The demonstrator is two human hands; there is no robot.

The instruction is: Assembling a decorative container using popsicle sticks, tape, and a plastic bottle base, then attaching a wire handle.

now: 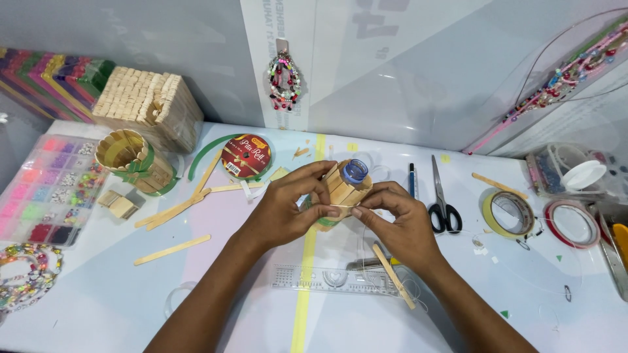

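At frame centre, a stick-clad bottle [341, 189] is gripped by left hand [288, 209] and right hand [399, 225], fingers [327, 212] closed to keep sticks pressed against it.

Setting: a craft workspace, hobby or small handmade-goods type. Evidence: white surface [98, 307] strewn with wooden craft sticks [173, 250], bead organiser box [46, 189], scissors [442, 196], tape rolls [509, 214], ribbon spool [246, 156], clear ruler [327, 280]; finished stick-built containers [149, 108] and beaded strands [284, 80] against the wall.
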